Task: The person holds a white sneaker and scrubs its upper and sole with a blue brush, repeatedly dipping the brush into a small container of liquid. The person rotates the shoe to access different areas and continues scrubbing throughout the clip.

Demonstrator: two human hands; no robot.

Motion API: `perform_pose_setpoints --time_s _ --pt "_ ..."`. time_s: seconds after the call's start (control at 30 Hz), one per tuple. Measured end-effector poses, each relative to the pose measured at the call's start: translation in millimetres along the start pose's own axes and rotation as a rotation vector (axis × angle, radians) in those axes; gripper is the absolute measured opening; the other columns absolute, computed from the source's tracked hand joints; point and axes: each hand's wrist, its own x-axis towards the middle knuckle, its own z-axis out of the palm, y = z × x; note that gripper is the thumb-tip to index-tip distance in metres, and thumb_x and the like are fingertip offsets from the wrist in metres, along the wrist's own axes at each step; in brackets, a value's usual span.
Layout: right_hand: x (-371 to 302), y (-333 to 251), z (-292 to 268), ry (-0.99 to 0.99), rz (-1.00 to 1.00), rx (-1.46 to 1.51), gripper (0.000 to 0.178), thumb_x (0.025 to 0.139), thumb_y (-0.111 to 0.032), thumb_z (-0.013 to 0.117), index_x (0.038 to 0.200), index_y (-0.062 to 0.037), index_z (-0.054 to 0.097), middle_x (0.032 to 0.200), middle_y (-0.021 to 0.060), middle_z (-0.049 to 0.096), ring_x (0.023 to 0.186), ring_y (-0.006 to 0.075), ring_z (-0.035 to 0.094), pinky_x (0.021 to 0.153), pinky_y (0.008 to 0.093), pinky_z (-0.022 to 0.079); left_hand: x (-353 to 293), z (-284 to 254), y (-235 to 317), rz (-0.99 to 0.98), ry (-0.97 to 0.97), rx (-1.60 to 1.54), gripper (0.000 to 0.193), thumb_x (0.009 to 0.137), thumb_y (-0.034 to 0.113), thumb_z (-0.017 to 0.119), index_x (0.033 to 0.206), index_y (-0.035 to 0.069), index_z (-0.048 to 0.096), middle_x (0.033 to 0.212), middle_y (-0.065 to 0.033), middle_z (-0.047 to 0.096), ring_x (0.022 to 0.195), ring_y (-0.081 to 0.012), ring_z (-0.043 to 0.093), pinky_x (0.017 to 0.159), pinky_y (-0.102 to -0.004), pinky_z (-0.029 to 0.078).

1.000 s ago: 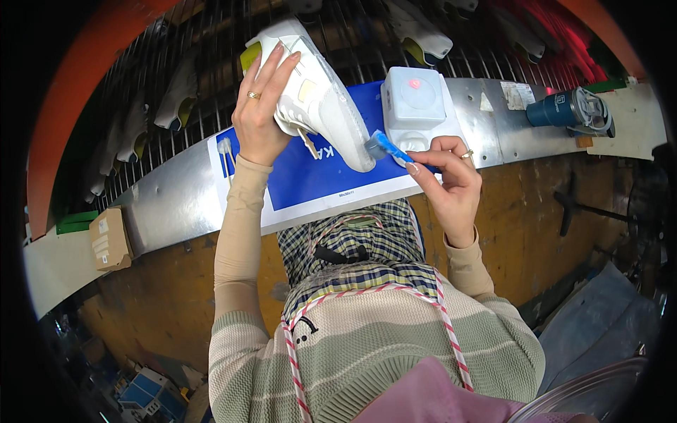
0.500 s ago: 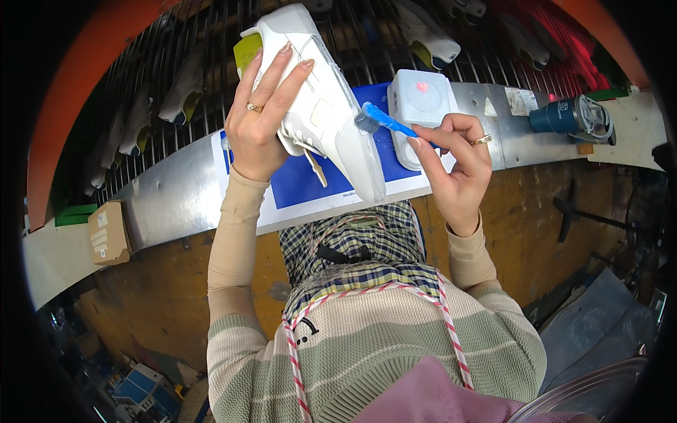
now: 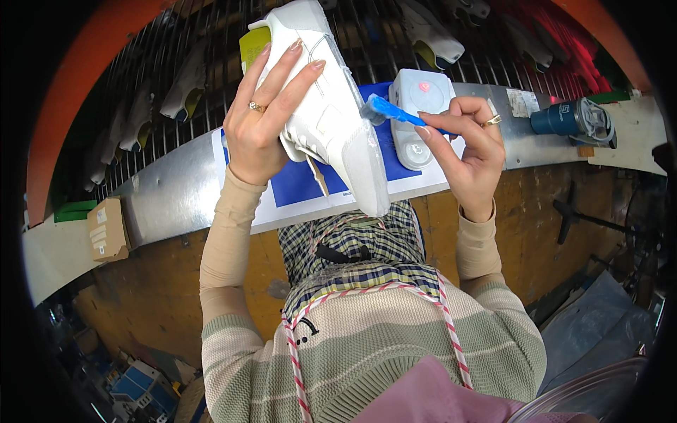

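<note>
A white shoe upper (image 3: 331,116) with a yellow-green patch near its heel is raised over the bench, tilted toe-down toward me. My left hand (image 3: 255,137) is wrapped around it, fingers spread across its side and the grip closed. Between the thumb and fingers of my right hand (image 3: 469,144) is a small blue brush (image 3: 398,115). Its bristle end is beside the shoe's lower edge; whether it touches is hard to tell. A wet-looking sheen runs along that edge. A tan strip (image 3: 317,174) hangs from the shoe's opening.
Behind the brush, a white lidded container (image 3: 423,95) stands on a blue-and-white sheet (image 3: 293,185) covering part of the metal bench (image 3: 173,194). A teal tumbler (image 3: 557,118) lies at right, a cardboard box (image 3: 107,229) at left. Several shoes (image 3: 183,95) rest on the rack beyond.
The shoe has shifted slightly right, its toe a little nearer me. My right hand has moved right, and the brush has turned a little and moved up along the shoe's edge.
</note>
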Motion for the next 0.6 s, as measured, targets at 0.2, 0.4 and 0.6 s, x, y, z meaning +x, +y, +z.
perform_pose_setpoints --time_s 0.2,0.4,0.6 --pt "-5.2 -2.6 -5.5 -0.031 -0.064 0.018 0.025 0.071 0.0 0.083 0.096 -0.0014 0.078 0.089 0.0041 0.052 0.068 0.0093 0.052 0.059 0.0225 0.042 4.2 -4.1 -4.5 -0.017 -0.04 -0.019 0.06 0.069 0.016 0.082 0.127 0.023 0.068 0.134 -0.0055 0.065 0.121 -0.037 0.061 0.101 -0.0408 0.053" --pt "-9.0 -3.1 -9.4 -0.074 -0.084 0.042 0.026 0.07 0.002 0.082 0.096 -0.0013 0.078 0.088 0.0036 0.052 0.066 0.0085 0.051 0.055 0.0221 0.04 5.6 -8.8 -10.8 -0.012 -0.078 -0.017 0.063 0.068 0.019 0.084 0.129 0.024 0.066 0.134 -0.0057 0.064 0.121 -0.0358 0.061 0.102 -0.0404 0.052" --pt "-11.9 -6.5 -11.6 -0.119 -0.111 0.061 0.028 0.069 0.002 0.082 0.096 -0.0012 0.078 0.087 0.0037 0.052 0.066 0.0086 0.051 0.055 0.0222 0.039 3.4 -15.3 -14.1 -0.077 -0.167 -0.023 0.069 0.064 0.021 0.087 0.13 0.023 0.065 0.136 -0.0062 0.063 0.12 -0.0335 0.062 0.103 -0.0397 0.051"
